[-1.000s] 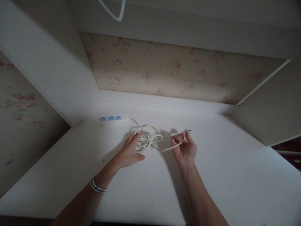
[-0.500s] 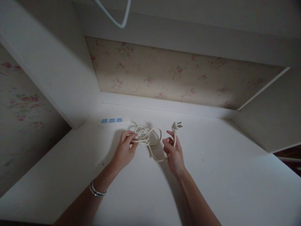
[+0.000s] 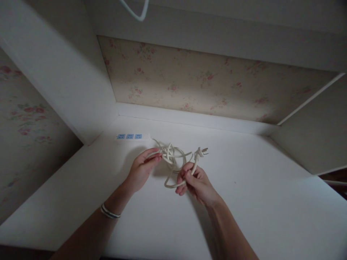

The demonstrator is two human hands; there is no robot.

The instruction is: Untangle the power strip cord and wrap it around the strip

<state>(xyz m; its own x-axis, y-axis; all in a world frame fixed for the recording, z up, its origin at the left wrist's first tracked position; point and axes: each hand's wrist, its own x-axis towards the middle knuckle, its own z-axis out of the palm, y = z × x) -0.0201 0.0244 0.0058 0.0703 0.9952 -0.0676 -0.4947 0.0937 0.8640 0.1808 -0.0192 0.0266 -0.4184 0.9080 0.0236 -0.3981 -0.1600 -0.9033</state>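
Cord (image 3: pixel 173 157) in a loose cream tangle at centre of view, bridging both hands; resting on or lifted off the surface, not possible to tell. Left hand (image 3: pixel 140 170) at the tangle's left edge, fingertips pinched on a few loops. Right hand (image 3: pixel 197 183) closer to the viewer and just right of the tangle, clenched around a single strand a little short of the plug (image 3: pixel 201 151). Plug clear of the fist, prongs pointing away to the right. Slack loop from the right hand curving leftward below the tangle. Long axis of the bundle roughly left to right, hand to hand; both hands touching it, neither nearer. Far end of the cord leading back-left to the power strip (image 3: pixel 132 136), flat near the back-left corner, blue sockets upward, near the left hand, well apart from the right hand. Bands (image 3: pixel 109 212) on the left wrist. Surface: plain white desk top (image 3: pixel 257 202), dimly lit, shadowed under the arms. Room: white side panel (image 3: pixel 67 83) at left, floral wallpaper (image 3: pixel 195 79) on the recessed back wall, white shelf (image 3: pixel 217 39) overhead, pale curved loop (image 3: pixel 137 18) at the top edge, kind unclear.
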